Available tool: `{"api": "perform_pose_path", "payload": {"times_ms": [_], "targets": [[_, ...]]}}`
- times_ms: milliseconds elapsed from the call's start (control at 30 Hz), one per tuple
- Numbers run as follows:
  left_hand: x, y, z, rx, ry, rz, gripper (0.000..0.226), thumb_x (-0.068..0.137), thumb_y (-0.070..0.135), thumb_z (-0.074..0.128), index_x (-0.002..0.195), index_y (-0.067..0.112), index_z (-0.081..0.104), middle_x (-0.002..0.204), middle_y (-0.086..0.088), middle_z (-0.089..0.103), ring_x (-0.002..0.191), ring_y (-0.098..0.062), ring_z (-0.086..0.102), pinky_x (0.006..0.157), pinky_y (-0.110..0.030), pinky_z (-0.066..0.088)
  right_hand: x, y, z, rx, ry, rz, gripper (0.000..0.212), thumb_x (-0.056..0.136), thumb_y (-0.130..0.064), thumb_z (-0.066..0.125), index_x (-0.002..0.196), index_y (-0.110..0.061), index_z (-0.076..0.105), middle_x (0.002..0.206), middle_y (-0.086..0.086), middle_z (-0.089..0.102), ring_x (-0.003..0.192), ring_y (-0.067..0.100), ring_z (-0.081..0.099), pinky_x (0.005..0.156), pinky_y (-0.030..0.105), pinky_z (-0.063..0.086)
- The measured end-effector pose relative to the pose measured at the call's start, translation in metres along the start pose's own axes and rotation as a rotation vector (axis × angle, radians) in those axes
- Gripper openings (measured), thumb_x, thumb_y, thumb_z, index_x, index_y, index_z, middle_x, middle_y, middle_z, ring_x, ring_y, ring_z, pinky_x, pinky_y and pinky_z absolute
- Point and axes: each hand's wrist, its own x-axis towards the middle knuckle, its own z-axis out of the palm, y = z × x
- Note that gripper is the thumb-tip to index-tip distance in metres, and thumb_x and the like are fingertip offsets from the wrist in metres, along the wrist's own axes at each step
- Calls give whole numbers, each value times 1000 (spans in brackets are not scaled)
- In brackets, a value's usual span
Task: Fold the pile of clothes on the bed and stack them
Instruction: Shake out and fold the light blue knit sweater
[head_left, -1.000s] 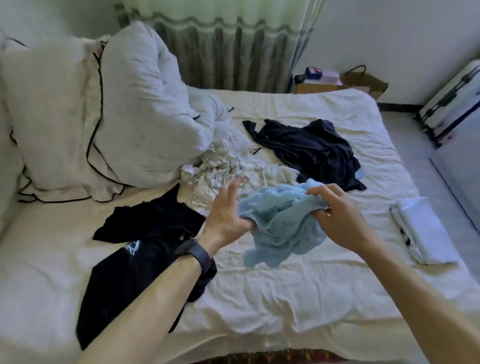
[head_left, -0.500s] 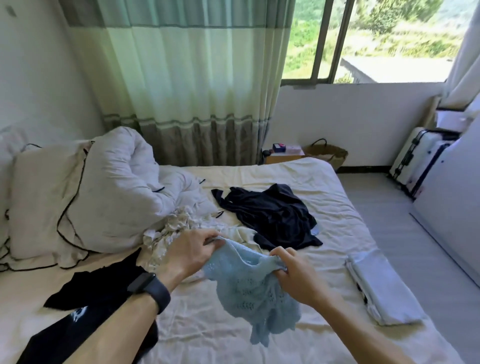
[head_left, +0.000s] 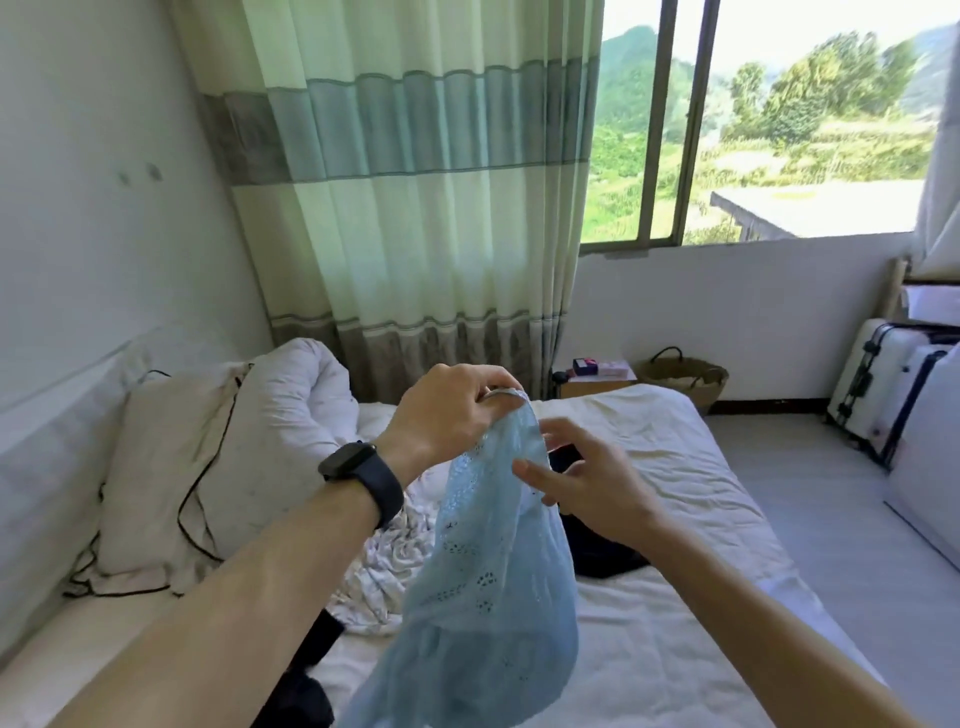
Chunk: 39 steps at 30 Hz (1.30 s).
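My left hand (head_left: 452, 410) is raised above the bed and pinches the top edge of a light blue eyelet garment (head_left: 488, 597), which hangs down long in front of me. My right hand (head_left: 576, 483) hovers just right of the cloth with its fingers spread and relaxed, fingertips close to the fabric. Behind the hanging cloth lie a crumpled white patterned garment (head_left: 384, 561) and a dark navy garment (head_left: 602, 551) on the cream bed sheet (head_left: 675, 467). A black garment (head_left: 306, 670) shows at the lower left, mostly hidden by my left forearm.
A rumpled white duvet (head_left: 306, 395) and a black-piped pillow (head_left: 171, 467) fill the bed's head side at left. Beyond the bed stand a small bedside table (head_left: 597, 376), a woven basket (head_left: 683, 376) and a white suitcase (head_left: 883, 384). A striped curtain (head_left: 415, 182) hangs behind.
My left hand has lifted the blue garment high so it hangs free. My right hand has let go of it and opened. The camera view has tilted upward.
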Motion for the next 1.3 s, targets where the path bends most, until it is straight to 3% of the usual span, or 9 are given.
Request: {"api": "perform_pose_path", "payload": {"times_ms": [200,367,467,567,700,833,1033,1167,1300], "targets": [[-12,11,-40,166,25,-22,12,93,50,62,93,40,68,75,17,69,70,-8,65,72,-40,57,38,-66,-12,-426,112,-10,17,91,-42,70,76,-36,68,73,-7,65,73,17,62,64,31,48],[-51,-10,-54,-287,-72,-133,21,94,37,68,91,16,65,77,2,75,64,-23,73,63,-43,61,51,-108,5,-596,-31,64,16,95,-42,61,84,-35,71,58,-12,70,48,7,66,53,20,47],[-71,-28,-63,-467,-195,-189,31,92,41,69,101,12,61,84,-3,77,74,-28,75,64,-37,59,52,-124,26,-452,-40,74,16,93,-21,58,85,-30,68,63,-13,73,51,6,69,50,20,54],[-96,-58,-73,-457,-326,-253,36,90,52,67,113,25,59,91,3,78,75,-20,75,62,-27,54,48,-131,39,-188,-1,92,24,89,-7,53,89,-24,71,73,-7,76,67,13,76,68,31,64],[-124,-111,-67,-466,-189,-368,29,92,41,69,116,31,57,97,0,75,84,-19,74,79,-46,60,31,-139,53,127,-76,160,24,93,4,52,85,-13,67,78,8,74,73,28,76,73,38,62],[-140,-143,-37,-571,-103,-496,32,92,37,69,119,30,54,118,-1,63,102,-15,64,92,-42,56,6,-148,60,323,11,115,20,94,4,48,80,-3,61,73,16,65,62,29,70,65,36,62],[-165,-128,32,-677,-234,-486,81,79,50,80,144,27,38,133,6,46,120,-16,50,102,-36,45,-19,-137,74,50,128,40,25,84,-7,81,71,-9,59,67,3,62,65,19,68,61,27,59],[-189,-117,67,-532,-349,-374,48,73,57,70,97,16,68,94,-2,72,83,-10,62,73,-36,51,-30,-122,56,-316,178,90,16,68,-38,77,77,-41,64,74,-7,69,68,15,66,64,37,57],[-193,-123,56,-354,-223,-314,60,74,76,61,77,16,64,70,0,62,63,-8,52,59,-31,34,-42,-103,27,-402,246,13,17,62,-34,62,75,-28,53,58,-17,52,52,7,39,52,25,40]]}}
